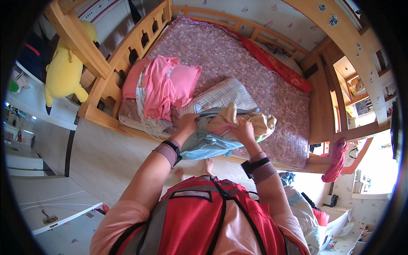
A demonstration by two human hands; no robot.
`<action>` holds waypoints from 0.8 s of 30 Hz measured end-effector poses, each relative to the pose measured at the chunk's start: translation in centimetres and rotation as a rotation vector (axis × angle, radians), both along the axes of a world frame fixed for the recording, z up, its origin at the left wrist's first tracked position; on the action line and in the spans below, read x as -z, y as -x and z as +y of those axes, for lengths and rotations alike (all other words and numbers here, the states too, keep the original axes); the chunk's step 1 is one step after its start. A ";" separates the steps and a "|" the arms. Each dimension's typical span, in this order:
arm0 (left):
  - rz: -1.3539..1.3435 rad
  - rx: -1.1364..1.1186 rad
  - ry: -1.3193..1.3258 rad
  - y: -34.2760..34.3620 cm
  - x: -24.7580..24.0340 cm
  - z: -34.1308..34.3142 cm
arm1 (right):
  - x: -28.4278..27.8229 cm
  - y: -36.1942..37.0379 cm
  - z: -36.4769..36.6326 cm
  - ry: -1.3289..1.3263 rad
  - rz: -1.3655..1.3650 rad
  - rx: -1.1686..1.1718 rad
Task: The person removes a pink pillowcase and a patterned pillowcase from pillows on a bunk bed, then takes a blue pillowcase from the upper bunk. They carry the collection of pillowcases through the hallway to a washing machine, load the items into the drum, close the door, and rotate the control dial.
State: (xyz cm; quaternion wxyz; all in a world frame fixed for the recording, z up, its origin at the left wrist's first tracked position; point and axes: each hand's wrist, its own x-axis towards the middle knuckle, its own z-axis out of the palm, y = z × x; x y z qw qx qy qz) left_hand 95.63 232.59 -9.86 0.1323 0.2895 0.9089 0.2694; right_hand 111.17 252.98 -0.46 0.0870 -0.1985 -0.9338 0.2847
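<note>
At the near edge of the bed, my left hand is closed on the left side of a grey and light-blue garment, which hangs over the edge. My right hand grips a bunched beige cloth that lies over the blue one; its fingertips are partly hidden in the folds. Just behind both hands is a white checked pillow. Left of it, a crumpled pink garment lies over a pink pillow.
A wooden bunk bed with a patterned mattress fills the middle. A rolled red cloth runs along its far rail. The yellow plush toy sits beyond the left post. A pink cloth hangs at the right corner; bags stand below.
</note>
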 end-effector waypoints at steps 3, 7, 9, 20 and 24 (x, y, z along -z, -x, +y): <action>-0.077 0.058 0.088 -2.5 1.6 -1.1 | 1.1 -4.2 3.8 0.177 0.204 -0.136; -0.210 0.089 0.197 -4.8 6.0 -1.5 | 1.2 -7.5 4.1 0.131 0.197 -0.244; -0.297 0.133 0.181 -5.3 6.7 -0.6 | 2.0 -9.0 4.8 0.085 0.191 -0.224; -0.425 0.294 0.094 -5.9 5.4 0.6 | 1.4 -7.9 8.7 0.895 -0.014 0.225; -0.457 0.432 0.064 -7.7 4.8 1.0 | 2.5 -6.4 8.1 0.124 -0.465 0.612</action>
